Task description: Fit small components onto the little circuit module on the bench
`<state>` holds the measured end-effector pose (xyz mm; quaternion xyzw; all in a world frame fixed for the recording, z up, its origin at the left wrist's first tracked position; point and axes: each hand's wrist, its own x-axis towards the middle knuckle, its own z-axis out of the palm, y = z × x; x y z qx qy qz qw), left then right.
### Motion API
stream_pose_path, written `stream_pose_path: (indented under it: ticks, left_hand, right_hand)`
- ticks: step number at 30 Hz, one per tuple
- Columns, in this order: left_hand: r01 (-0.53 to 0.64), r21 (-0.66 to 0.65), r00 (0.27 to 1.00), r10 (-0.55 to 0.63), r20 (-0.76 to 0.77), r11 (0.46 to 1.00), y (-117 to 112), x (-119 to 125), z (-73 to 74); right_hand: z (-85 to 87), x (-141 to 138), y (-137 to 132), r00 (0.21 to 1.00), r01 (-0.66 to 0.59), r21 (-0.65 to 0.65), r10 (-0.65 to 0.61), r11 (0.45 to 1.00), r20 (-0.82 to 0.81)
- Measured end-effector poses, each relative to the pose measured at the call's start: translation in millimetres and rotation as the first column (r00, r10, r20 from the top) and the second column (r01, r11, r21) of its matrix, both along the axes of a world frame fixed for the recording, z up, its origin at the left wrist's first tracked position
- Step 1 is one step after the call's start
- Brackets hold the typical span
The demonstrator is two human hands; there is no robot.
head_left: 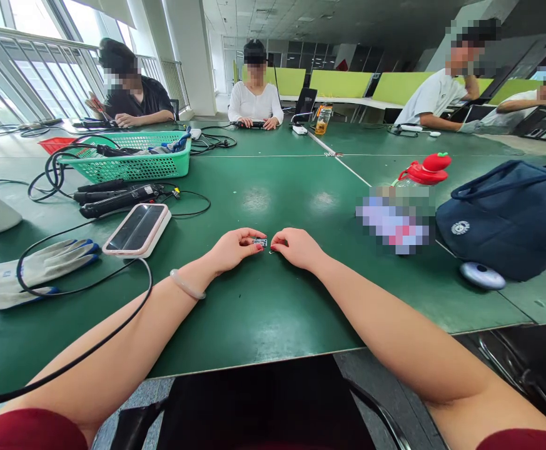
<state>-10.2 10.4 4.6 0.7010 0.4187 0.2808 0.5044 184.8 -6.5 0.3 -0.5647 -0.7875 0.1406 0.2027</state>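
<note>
Over the middle of the green table [235, 312], my left hand [232, 250] pinches a small flat rectangular piece [259, 242], dark with pale markings like a little circuit board. It sticks out between thumb and fingers, pointing right. My right hand [298, 249] is closed just right of the piece, its thumb and index fingertips pressed together, a narrow gap apart from it. A tiny pale bit shows below those right fingertips; whether they hold it, I cannot tell.
To the left lie a phone in a pale case [137, 230], work gloves [33, 269], black cables and a green basket [127, 165]. A dark blue bag [507, 219], a red-lidded bottle [423, 172] and a rounded device [482, 275] stand right. Several people sit across the table.
</note>
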Motion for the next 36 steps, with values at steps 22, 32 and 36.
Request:
stream_pose_path:
  ticks: [22, 32, 36]
  left_hand:
    - [-0.024, 0.025, 0.999, 0.025, -0.028, 0.999, 1.2, 0.7, -1.7]
    - [-0.064, 0.006, 0.996, 0.064, -0.057, 0.998, -1.7, 3.1, -1.3]
    - [-0.039, 0.01, 0.997, 0.039, -0.063, 0.999, -1.1, 2.8, -2.2]
  right_hand:
    - [4.0, 9.0, -0.8, 0.981, 0.057, 0.019, -0.059, 0.998, 0.187]
    - [14.0, -13.4, -19.7, 0.999, 0.007, 0.204, 0.004, 0.979, -0.053]
    - [8.5, -17.4, -19.9, 1.0, -0.02, 0.213, 0.022, 0.977, -0.008]
